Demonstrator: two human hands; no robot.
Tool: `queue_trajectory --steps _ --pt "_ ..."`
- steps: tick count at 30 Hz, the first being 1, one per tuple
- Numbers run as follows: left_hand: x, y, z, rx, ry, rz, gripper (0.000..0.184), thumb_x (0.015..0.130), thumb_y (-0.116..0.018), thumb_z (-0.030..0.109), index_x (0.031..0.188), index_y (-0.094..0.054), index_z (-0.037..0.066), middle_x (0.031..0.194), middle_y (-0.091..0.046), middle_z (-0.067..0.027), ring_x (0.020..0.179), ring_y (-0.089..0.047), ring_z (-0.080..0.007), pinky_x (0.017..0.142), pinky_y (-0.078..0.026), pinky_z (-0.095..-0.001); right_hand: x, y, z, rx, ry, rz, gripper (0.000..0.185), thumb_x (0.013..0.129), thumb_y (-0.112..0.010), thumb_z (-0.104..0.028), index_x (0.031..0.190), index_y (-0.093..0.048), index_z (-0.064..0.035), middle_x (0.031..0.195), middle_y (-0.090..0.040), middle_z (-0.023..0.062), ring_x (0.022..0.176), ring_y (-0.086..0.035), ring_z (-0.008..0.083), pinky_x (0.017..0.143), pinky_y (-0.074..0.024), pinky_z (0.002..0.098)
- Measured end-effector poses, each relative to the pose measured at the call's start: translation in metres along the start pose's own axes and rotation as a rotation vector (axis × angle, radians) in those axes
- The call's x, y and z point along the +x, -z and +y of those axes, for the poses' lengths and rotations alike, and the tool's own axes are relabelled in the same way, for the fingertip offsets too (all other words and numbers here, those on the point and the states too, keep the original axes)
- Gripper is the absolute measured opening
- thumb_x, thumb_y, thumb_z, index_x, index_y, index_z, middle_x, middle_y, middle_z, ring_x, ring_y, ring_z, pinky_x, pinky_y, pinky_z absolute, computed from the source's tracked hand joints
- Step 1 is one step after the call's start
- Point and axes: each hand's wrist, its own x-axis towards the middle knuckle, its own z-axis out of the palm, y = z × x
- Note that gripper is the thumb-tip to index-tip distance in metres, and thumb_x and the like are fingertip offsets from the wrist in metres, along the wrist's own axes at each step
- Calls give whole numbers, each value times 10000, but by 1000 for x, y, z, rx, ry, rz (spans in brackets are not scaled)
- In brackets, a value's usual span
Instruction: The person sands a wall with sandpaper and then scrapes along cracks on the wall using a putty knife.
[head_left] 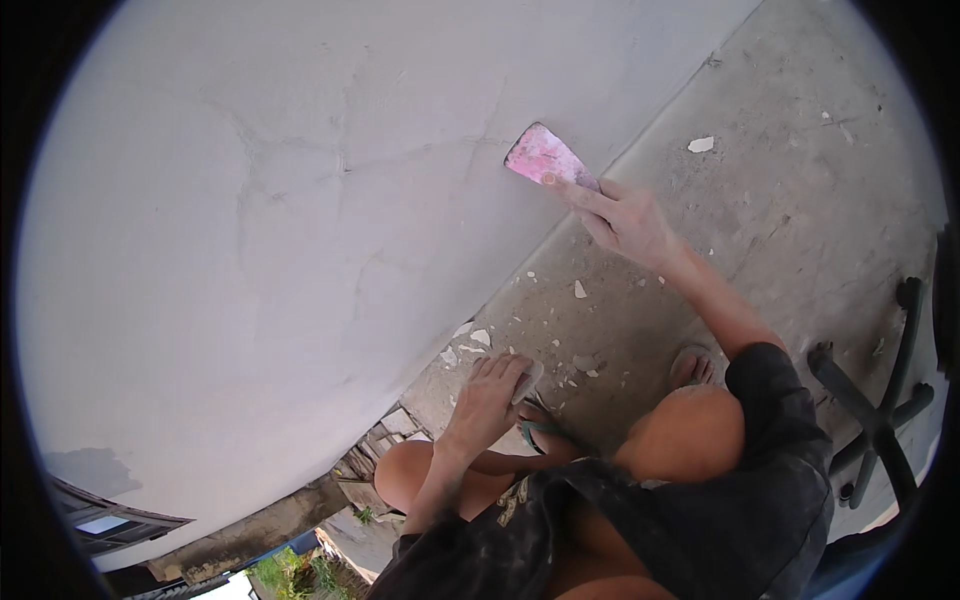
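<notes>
Pink shows beyond the right grip (pixel 634 222), clamped on the narrow end of a scraper (pixel 546 152) at the wall (pixel 250 300); likely light, stiff, best held there; the left grip (pixel 486 402) is closed on a pale piece (pixel 528 383) over the floor (pixel 790 170)

Black short-sleeved shirt (pixel 690 490), dust-smudged, tan marking (pixel 513 502); green-strapped sandal (pixel 534 427).

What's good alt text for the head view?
A person's right hand holds a pink-bladed scraper at a pale, cracked wall, while the left hand holds a partly hidden pale object. Pale flakes litter the concrete floor below, with a dark wheeled base at the picture's right.
</notes>
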Motion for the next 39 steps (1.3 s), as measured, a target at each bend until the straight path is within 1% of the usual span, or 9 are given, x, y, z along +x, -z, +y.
queue_trajectory --steps 7,10,13,16,22,25,34,36,39 --pt "1 -8 1 -28 3 -44 479 755 -679 13 1209 -537 62 1206 -609 -148 1176 -552 -369 1015 -446 -442 8 7 -5 -59 0 -79 496 857 -684 -53 1316 -643 -237 703 -593 82 514 -556 225 480 -466 344" --pt "5 -2 -2 10 -4 7 485 752 -682 12 1213 -539 64 1224 -607 -149 1184 -551 -367 1018 -444 -444 2 4 1 18 -1 -13 550 869 -672 -115 1373 -582 -315 726 -570 91 512 -555 250 445 -462 355" --pt "1 -6 -1 -10 8 -35 498 746 -682 8 1220 -539 67 1232 -606 -153 1195 -548 -367 1024 -442 -445 29 8 -16 -7 119 -36 567 851 -687 -54 1370 -597 -262 684 -577 81 502 -538 224 467 -452 343" --pt "2 -5 -5 -3 2 -37 505 742 -682 2 1221 -539 70 1226 -608 -154 1197 -545 -369 1021 -442 -447 34 0 -16 54 136 11 579 844 -685 -40 1371 -596 -262 662 -543 79 500 -524 225 465 -448 342" --pt "-11 -3 3 -12 36 -32 489 750 -677 -1 1214 -538 69 1218 -610 -150 1186 -546 -370 1007 -445 -453 -5 0 -4 48 -20 -28 550 848 -699 -57 1361 -606 -233 665 -530 86 508 -523 233 476 -449 343" --pt "-5 -9 -1 -36 13 -44 488 753 -674 0 1216 -538 70 1218 -609 -150 1188 -545 -372 1011 -443 -453 10 15 -17 -14 45 -50 552 850 -698 -56 1366 -602 -228 673 -542 90 517 -536 234 489 -456 341" --pt "-4 -4 -2 -21 39 -40 494 750 -673 -6 1220 -537 65 1227 -606 -157 1211 -538 -367 1034 -432 -442 7 6 -5 -84 29 -58 577 844 -696 -50 1371 -594 -261 712 -601 81 528 -562 226 485 -471 340" --pt "-4 -8 -4 -36 50 -96 497 749 -673 -10 1221 -537 65 1235 -605 -160 1219 -537 -363 1044 -430 -443 12 1 -6 -24 58 -41 575 841 -700 -50 1367 -597 -258 713 -605 80 529 -565 228 488 -477 335" --pt "-2 -2 -1 -7 -3 -28 486 751 -674 -12 1211 -539 65 1235 -609 -153 1207 -546 -357 1030 -436 -447 -1 -9 4 27 36 -46 563 839 -704 -53 1357 -604 -251 712 -609 78 526 -566 232 487 -479 334"
